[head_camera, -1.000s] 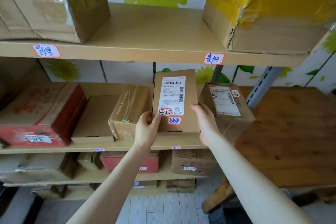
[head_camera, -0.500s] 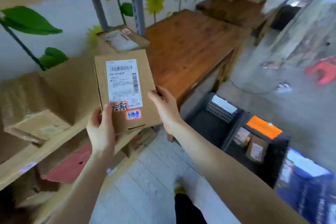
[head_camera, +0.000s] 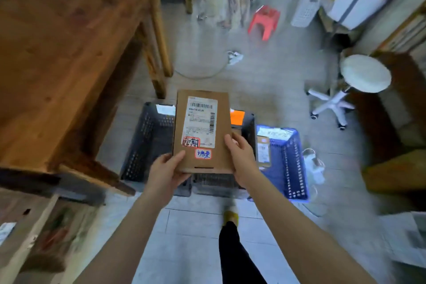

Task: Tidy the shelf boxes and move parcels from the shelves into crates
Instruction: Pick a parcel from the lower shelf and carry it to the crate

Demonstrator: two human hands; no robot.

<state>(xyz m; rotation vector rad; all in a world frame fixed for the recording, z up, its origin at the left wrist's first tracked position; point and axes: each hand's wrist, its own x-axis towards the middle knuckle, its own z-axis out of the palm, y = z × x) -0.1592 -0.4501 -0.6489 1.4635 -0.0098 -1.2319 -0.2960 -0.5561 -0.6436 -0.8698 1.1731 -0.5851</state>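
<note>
Cardboard parcel [head_camera: 202,131], flat, rectangular | left hand [head_camera: 167,172], right hand [head_camera: 242,157] grip edges | above perforated crates [head_camera: 147,140]

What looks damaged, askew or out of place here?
Nothing plainly stands out. The parcel, held by the left hand and right hand above the black crate, looks undented, its label flat. The background is too blurred to judge.

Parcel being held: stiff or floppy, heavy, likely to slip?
Probably stiff: the parcel shows flat faces and straight edges. Likely light, since the left hand and right hand hold only its lower corners. Plain cardboard should not be slippery.
</note>
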